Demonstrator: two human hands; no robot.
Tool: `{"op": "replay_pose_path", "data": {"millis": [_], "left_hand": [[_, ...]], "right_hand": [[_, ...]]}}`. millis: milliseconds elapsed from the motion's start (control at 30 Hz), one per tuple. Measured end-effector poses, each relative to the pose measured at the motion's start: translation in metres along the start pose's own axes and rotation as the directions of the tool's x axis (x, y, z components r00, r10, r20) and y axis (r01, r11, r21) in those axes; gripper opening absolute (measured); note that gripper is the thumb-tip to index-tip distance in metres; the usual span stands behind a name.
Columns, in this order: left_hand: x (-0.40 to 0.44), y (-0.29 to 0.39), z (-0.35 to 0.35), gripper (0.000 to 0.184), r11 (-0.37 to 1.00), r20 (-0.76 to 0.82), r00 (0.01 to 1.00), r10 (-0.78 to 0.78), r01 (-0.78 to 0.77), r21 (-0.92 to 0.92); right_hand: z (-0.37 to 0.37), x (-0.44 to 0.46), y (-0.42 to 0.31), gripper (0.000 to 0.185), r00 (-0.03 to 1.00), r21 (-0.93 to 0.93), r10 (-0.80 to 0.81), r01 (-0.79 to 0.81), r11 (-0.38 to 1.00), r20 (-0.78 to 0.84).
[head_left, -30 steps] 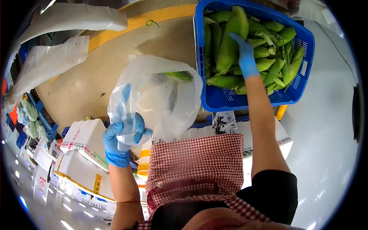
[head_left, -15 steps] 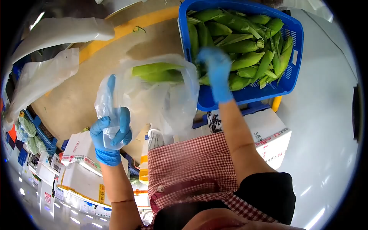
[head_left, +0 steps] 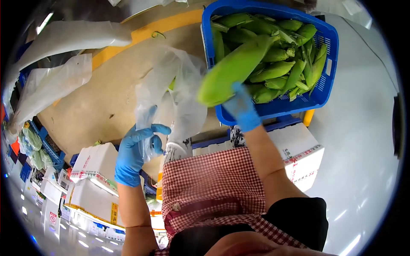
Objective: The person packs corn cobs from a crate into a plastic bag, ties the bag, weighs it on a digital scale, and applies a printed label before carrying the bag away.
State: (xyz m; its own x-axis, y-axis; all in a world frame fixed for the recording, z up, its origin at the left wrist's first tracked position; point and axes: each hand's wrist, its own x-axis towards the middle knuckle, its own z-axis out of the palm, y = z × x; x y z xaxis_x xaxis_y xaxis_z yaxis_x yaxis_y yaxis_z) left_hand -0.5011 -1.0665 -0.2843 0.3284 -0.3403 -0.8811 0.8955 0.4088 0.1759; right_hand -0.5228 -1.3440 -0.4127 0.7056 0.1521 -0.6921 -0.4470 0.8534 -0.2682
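My left hand point(head_left: 131, 153), in a blue glove, grips a clear plastic bag point(head_left: 188, 81) by its edge, fingers closed on the film. A bit of green point(head_left: 171, 83) shows through the bag's thin wall. In my right hand point(head_left: 242, 109), also gloved in blue, is a large ear of corn point(head_left: 232, 70) in its green husk, tilted and slightly blurred. It spans the left side of a blue plastic crate point(head_left: 273, 116), with its lower end beside the bag. Several more husked-green ears of corn point(head_left: 273, 73) fill the crate.
White foam boxes point(head_left: 92, 164) are stacked at lower left, and another white box point(head_left: 299, 145) sits below the crate. Plastic sheeting point(head_left: 55, 87) hangs at the left. A yellow stripe point(head_left: 171, 24) crosses the floor, with a green husk scrap point(head_left: 158, 34) near it.
My right hand has lifted an ear of corn out of the crate towards the bag. My left hand has moved right and slightly down, and the bag has become narrower.
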Motion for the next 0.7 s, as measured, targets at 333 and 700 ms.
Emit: {"op": "replay_pose_path", "data": {"millis": [333, 700], "left_hand": [[-0.003, 0.017, 0.015, 0.082, 0.841, 0.272, 0.891, 0.363, -0.187, -0.508], [-0.021, -0.026, 0.013, 0.084, 0.911, 0.127, 0.982, 0.143, -0.081, -0.404]], "right_hand": [[0.005, 0.022, 0.082, 0.041, 0.939, -0.916, -0.112, 0.343, 0.207, 0.326], [-0.189, 0.068, -0.153, 0.041, 0.988, -0.003, -0.096, -0.097, -0.995, -0.118]]}}
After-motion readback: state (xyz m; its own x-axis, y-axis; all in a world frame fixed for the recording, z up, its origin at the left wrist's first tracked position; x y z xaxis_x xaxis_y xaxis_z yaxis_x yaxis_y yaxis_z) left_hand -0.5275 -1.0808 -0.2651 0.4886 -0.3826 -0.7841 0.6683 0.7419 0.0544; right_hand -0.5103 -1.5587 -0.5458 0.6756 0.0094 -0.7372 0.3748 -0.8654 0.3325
